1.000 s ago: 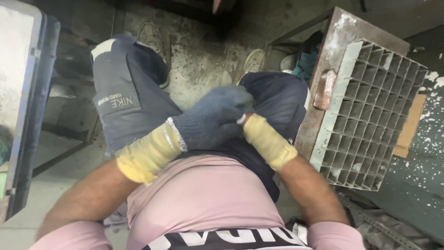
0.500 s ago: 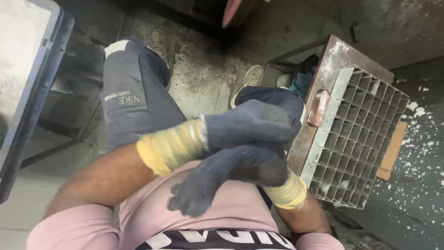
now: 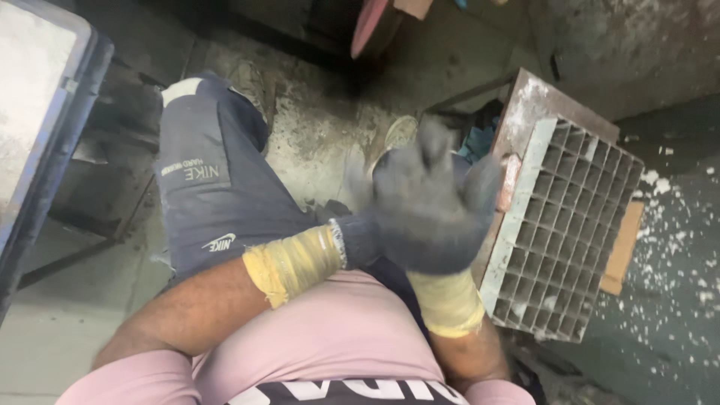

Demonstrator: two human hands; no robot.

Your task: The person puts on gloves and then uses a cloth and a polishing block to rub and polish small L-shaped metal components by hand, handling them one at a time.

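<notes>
Dark, blurred, seemingly knit gloves (image 3: 427, 217).

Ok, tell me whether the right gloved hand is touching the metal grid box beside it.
Cannot tell. In the head view the right hand is motion-blurred and overlaps the metal grid box; no contact or gap shows plainly.

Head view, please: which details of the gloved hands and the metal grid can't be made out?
- Right hand: motion-blurred; finger positions unclear.
- Left hand: mostly hidden behind the right hand.
- Metal grid: near edge covered by the right hand; cell contents too dark.
</notes>
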